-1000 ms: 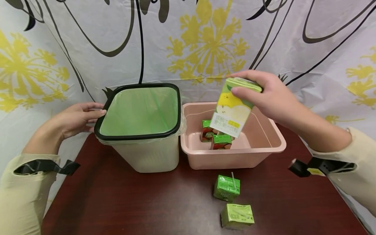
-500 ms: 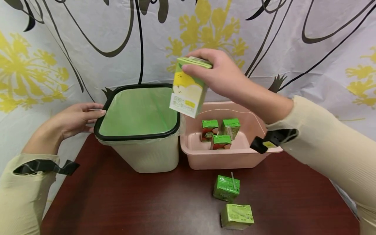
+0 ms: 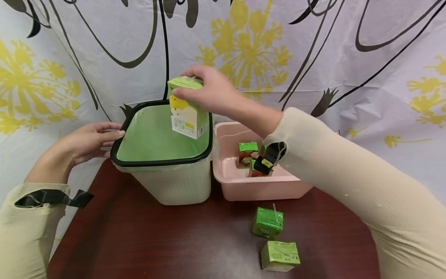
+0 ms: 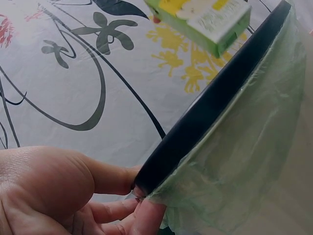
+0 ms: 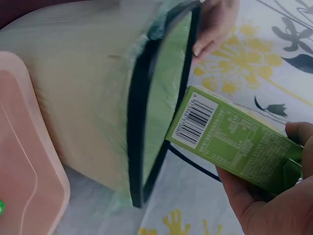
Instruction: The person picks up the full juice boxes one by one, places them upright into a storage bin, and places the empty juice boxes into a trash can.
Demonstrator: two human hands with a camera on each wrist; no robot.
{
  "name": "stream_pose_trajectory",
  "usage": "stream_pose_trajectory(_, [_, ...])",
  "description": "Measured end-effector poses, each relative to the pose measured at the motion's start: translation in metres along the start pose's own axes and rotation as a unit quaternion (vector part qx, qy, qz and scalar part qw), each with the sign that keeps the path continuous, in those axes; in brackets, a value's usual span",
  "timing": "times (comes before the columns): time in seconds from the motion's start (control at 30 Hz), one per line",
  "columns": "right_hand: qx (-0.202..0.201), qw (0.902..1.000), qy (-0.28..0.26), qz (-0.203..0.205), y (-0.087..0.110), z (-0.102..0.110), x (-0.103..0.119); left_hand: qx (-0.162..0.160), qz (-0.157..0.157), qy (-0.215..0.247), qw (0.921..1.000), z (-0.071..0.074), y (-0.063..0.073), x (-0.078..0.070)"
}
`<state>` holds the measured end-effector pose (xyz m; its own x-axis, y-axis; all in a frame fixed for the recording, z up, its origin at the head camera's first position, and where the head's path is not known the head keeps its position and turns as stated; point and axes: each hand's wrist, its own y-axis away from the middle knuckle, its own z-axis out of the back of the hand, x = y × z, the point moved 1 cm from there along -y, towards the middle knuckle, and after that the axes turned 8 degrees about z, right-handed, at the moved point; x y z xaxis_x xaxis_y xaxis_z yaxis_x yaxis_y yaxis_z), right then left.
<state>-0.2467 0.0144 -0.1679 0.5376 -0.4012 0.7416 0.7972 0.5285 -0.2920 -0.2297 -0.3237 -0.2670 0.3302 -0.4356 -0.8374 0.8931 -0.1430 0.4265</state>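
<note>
Shifted leftward: green-and-yellow oblong cardboard drink carton, gripped by right hand over right side of black-rimmed pale plastic bin | rim pinched by left hand | rim could be clipped by off-centre lowering.

- Head view bright, fairly even; pale sheen on dark table
- Left wrist dimmer; washed-out glare upper left on patterned sheet; carton print blurred
- Right wrist muted, slightly soft
</note>
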Motion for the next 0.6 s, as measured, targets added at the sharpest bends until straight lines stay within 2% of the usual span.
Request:
stream_pose_trajectory(0.27, [0.037,0.9982,0.047,0.005,-0.005,-0.013,-0.007,0.000,0.004,-0.005,1.0000,-0.002,0.003,-0.003])
stream_pose_trajectory(0.5, [0.067,0.9971,0.035,0.011,0.001,-0.015,-0.007,0.001,0.004,-0.015,0.9999,-0.002,0.003,-0.004])
stream_pose_trajectory(0.6, [0.072,0.9960,0.040,0.034,0.008,-0.015,-0.005,0.003,0.002,-0.012,0.9999,-0.001,0.003,-0.003])
